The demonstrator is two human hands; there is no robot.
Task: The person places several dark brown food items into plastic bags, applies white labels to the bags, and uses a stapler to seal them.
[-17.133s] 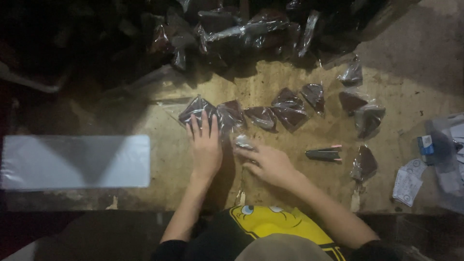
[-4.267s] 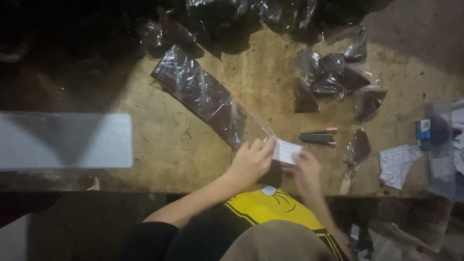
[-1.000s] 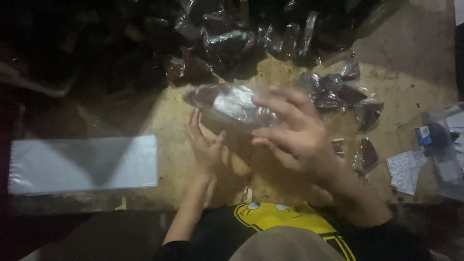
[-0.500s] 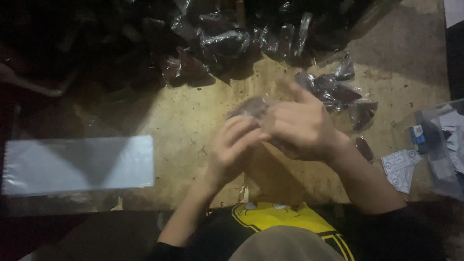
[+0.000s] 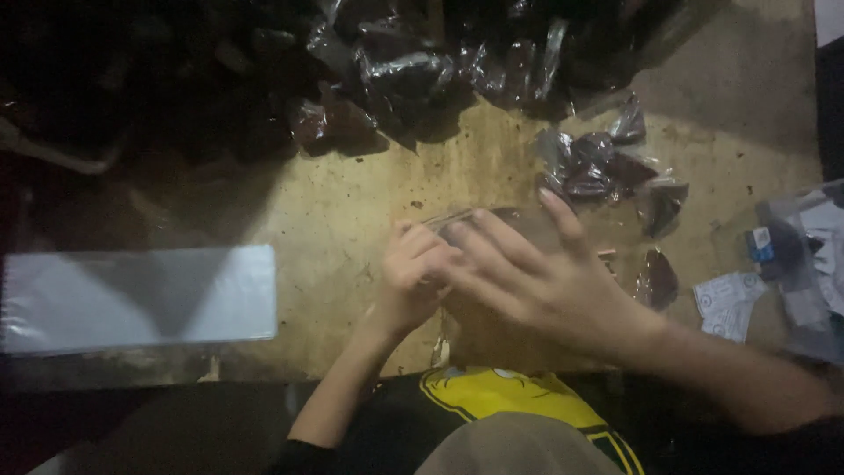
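In the head view, a clear plastic packet (image 5: 492, 224) is pressed onto the desk (image 5: 352, 220) near its front edge. It is partly covered by the spread right hand (image 5: 536, 281), while the left hand (image 5: 413, 273) is curled against its near end; no closed grip can be told. Dark filled packets (image 5: 598, 167) are clustered just beyond.

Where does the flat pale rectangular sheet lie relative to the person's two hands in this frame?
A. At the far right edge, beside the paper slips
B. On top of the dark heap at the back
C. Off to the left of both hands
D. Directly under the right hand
C: the pale rectangular sheet lies flat on the wooden bench, well left of the left hand and right hand, which meet over a clear packet.
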